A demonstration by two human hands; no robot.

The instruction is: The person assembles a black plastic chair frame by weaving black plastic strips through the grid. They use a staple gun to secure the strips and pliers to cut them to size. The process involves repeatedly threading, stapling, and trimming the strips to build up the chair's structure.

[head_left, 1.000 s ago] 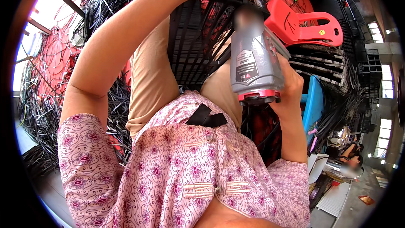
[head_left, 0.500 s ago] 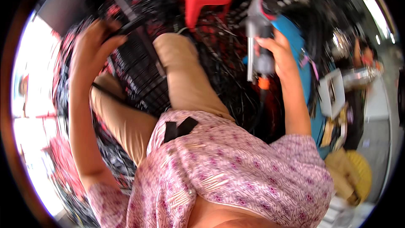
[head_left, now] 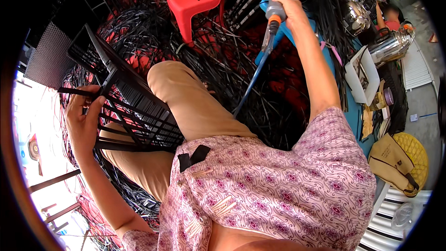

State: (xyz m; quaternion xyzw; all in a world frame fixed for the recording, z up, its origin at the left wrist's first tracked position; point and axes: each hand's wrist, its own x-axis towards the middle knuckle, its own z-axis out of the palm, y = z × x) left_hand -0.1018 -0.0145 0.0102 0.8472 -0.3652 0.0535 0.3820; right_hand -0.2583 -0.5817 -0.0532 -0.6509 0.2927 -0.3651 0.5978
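Note:
Between the thumb and fingers of my left hand [head_left: 83,121], a flat black strip [head_left: 69,91] is pinched, its loose end sticking out to the left. The strip runs at the edge of a dark frame [head_left: 108,62] with black woven strips [head_left: 153,111], which leans across my lap beside my raised knee. Several more black strips stretch from the weave near my left wrist. Farther off, at the upper right, my right hand [head_left: 291,11] grips a grey air stapler [head_left: 275,5] with an orange ring and a hose trailing down from it. The stapler is apart from the frame.
A red plastic chair [head_left: 195,0] with short strips on its seat stands ahead. Tangled black strips [head_left: 134,30] cover the red floor. On the right are a blue surface [head_left: 327,72], a white bin [head_left: 364,76] and a metal pot [head_left: 388,49]. Another person [head_left: 392,18] sits farther back.
My right hand has carried the stapler up and away from me, and its nose has turned. My left hand has come down and nearer, now pinching a strip end. The view has steadied.

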